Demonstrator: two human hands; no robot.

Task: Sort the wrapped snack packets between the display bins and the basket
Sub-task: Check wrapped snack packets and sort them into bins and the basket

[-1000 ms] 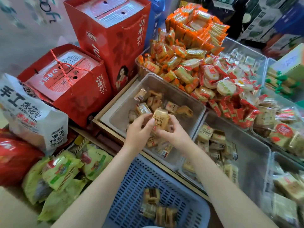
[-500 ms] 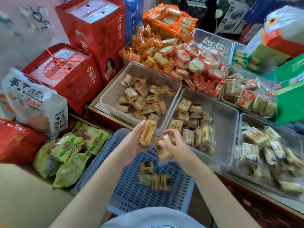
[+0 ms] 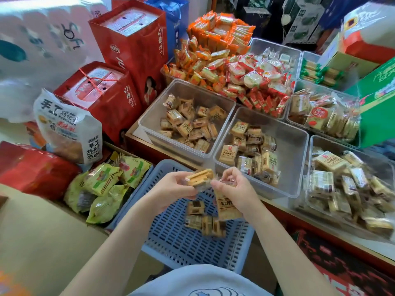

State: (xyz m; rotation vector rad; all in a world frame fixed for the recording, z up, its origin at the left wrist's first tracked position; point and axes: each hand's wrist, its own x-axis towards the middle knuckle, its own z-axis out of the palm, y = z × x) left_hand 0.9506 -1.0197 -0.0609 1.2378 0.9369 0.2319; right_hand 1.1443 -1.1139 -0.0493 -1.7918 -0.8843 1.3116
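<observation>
Both hands hover over the blue slotted basket (image 3: 171,238). My left hand (image 3: 171,189) grips a clear-wrapped biscuit packet (image 3: 199,177) edge-up. My right hand (image 3: 237,189) holds another tan packet (image 3: 226,207) that hangs down below the palm. Several small brown packets (image 3: 203,221) lie on the basket floor. Just beyond the hands stand two clear display bins: the left bin (image 3: 149,122) with small tan packets and the right bin (image 3: 297,167) with larger square packets.
More clear bins of wrapped snacks sit to the right (image 3: 342,189) and behind, piled with orange and red packets (image 3: 230,67). Red gift boxes (image 3: 132,48) and a white bag (image 3: 68,129) stand at left. Green packets (image 3: 106,186) lie beside the basket.
Both hands drew back from the left clear bin to above the blue basket, each carrying a packet. The left packet has turned from upright to lying edge-up.
</observation>
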